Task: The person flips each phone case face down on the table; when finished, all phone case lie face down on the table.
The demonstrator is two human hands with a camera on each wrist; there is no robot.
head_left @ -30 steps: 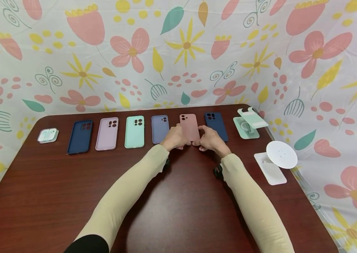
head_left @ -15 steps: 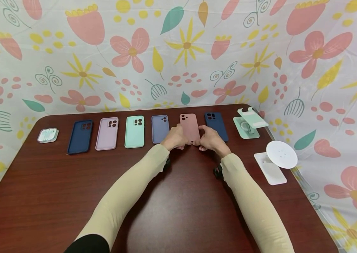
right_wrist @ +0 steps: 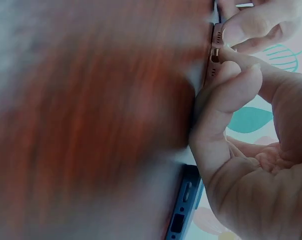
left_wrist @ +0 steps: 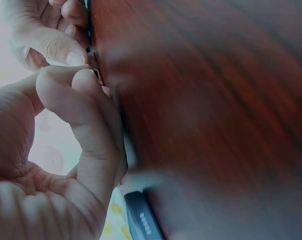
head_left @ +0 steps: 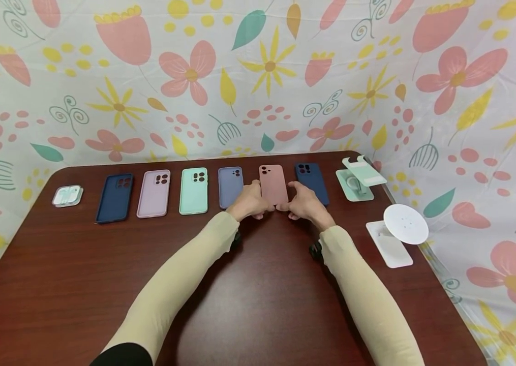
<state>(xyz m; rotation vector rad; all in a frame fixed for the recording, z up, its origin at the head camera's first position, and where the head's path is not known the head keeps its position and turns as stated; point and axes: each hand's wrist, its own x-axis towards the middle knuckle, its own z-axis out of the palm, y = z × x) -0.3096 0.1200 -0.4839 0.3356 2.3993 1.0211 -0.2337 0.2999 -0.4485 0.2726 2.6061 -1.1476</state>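
Observation:
Flat on the table, camera holes up, lies a pink phone case [head_left: 273, 184]. My left hand [head_left: 250, 200] is at its lower left corner, fingers bent, thumb tip at the bottom edge. At the lower right corner my right hand [head_left: 305, 202] mirrors this, its thumb almost meeting the left one. The right wrist view shows the case's bottom edge [right_wrist: 218, 36], with small port openings, between both thumbs. A lavender-blue phone case [head_left: 231, 187] lies just left of my left hand; a navy phone case [head_left: 311, 182] lies partly behind my right hand.
Leftward in the row are mint [head_left: 193, 190], lilac [head_left: 153, 194] and dark blue [head_left: 115, 199] phone cases, then a small clear case [head_left: 68, 195]. At right stand a mint phone stand [head_left: 367, 174] and a white round-topped stand [head_left: 406, 224]. Floral cloth [head_left: 221, 127] borders the table's back.
My left hand has eased slightly left, off the side of the pink phone case, and my right fingers have shifted slightly outward. More of the case's lower part shows. The case itself stays in place.

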